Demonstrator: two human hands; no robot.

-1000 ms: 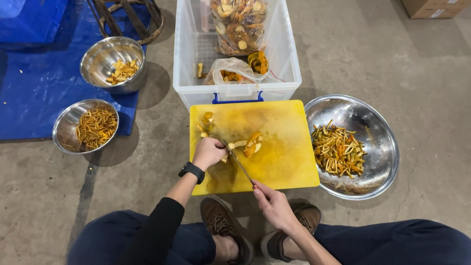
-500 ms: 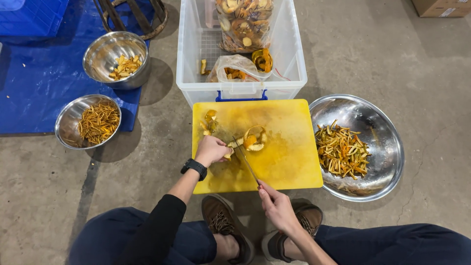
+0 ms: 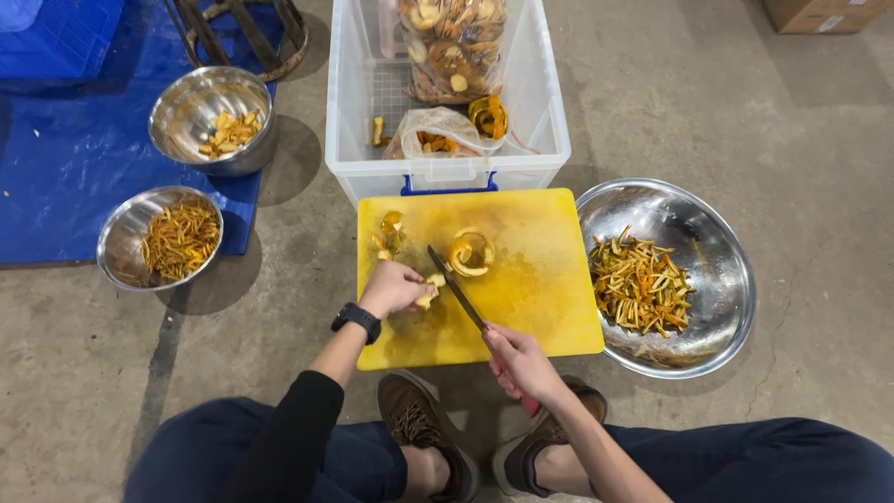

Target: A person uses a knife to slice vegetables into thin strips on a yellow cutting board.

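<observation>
So the person is crouched on the concrete floor (image 3: 801, 140) over a yellow cutting board (image 3: 540, 298), slicing dried-looking orange peel. The left hand (image 3: 391, 287) is curled over a small pale piece of peel (image 3: 430, 291) near the middle-left of the board, fingers bunched and pinching it down. The right hand (image 3: 518, 361) is closed around the handle of a knife (image 3: 456, 291), blade slanting up and left so it lies right beside the left fingertips.

A curled ring of peel (image 3: 468, 251) sits just past the blade tip, and another small scrap (image 3: 389, 229) lies near the board's far-left corner.

To my eye, doing this cut well means keeping those left fingertips tucked back, since the blade is really close to them. Flattening the peel first would probably give more even strips, and the curled ring looks like it would roll if it isn't pressed flat.

Around it: a big steel bowl (image 3: 717, 279) touching the board's right edge with a pile of cut strips (image 3: 641, 287), a white plastic crate (image 3: 358, 140) right behind the board holding bags of peel (image 3: 452, 47), and two smaller steel bowls on the left, one with thin strips (image 3: 182, 237) and one with chunkier bits (image 3: 228, 132), partly on a blue tarp (image 3: 56, 140).
</observation>
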